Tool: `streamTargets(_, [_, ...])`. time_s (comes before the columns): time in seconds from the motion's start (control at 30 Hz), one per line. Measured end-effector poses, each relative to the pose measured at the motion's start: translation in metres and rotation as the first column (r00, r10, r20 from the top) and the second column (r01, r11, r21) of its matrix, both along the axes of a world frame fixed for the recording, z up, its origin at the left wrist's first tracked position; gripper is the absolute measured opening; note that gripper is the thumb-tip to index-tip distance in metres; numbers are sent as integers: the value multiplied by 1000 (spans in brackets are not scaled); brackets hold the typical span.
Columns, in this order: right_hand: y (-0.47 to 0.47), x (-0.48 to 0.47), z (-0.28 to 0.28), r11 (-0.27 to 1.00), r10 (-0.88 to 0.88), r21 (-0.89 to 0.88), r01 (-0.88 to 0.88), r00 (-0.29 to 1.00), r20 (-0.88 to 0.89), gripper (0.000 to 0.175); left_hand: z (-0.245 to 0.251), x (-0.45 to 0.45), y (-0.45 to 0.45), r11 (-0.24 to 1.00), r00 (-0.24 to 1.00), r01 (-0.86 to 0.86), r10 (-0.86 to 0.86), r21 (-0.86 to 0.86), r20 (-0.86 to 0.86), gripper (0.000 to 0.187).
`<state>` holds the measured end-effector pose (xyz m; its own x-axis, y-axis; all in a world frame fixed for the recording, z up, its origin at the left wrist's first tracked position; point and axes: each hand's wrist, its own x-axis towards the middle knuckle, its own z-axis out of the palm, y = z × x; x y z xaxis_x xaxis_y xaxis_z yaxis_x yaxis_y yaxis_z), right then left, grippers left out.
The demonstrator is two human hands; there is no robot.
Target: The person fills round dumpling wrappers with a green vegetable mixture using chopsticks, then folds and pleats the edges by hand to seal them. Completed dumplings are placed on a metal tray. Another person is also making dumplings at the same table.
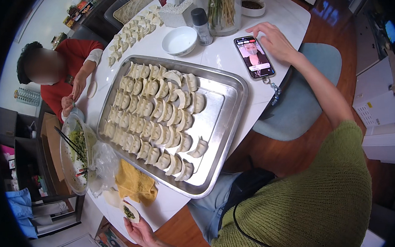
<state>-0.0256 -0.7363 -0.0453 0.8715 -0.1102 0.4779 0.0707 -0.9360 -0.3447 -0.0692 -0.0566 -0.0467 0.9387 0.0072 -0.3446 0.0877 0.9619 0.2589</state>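
Note:
My left hand (141,230) holds a round dumpling wrapper (134,218) with green filling (128,211) on it, beyond the table's near edge. My right hand (277,44) is beside a smartphone (260,72), fingers spread and some close to its top edge; whether they touch it I cannot tell. The phone lies face up, its screen lit, with a beaded strap (275,93) attached. Between my hands a metal tray (214,122) holds rows of pleated dumplings (166,161). Another wrapper (112,198) lies next to a yellow cloth (135,181).
A co-worker in a red top (74,51) works with both hands at the left. Near them stands a bowl of filling (90,137) with chopsticks. Along the far side are more dumplings (129,34), a white bowl (179,41), a shaker bottle (202,28) and a glass vase (225,30).

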Motion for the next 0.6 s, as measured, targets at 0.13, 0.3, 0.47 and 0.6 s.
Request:
streamTargets(0.13, [-8,-13,0,981,-143,129,146,989,-28,17,-2,-1,2,1000,999,10,-10,-3,39,47])
streamTargets(0.3, [-4,-26,-6,942,-270,172,289,955,-126,17,-2,0,2,1000,999,13,-13,-7,38,48])
streamTargets(0.47, [6,-28,-6,922,-298,202,332,938,-179,17,-2,-1,5,999,998,27,-25,-30,52,48])
streamTargets(0.6, [9,-30,-5,917,-302,210,340,934,-192,16,-5,-3,10,999,998,17,-15,-37,54,48])
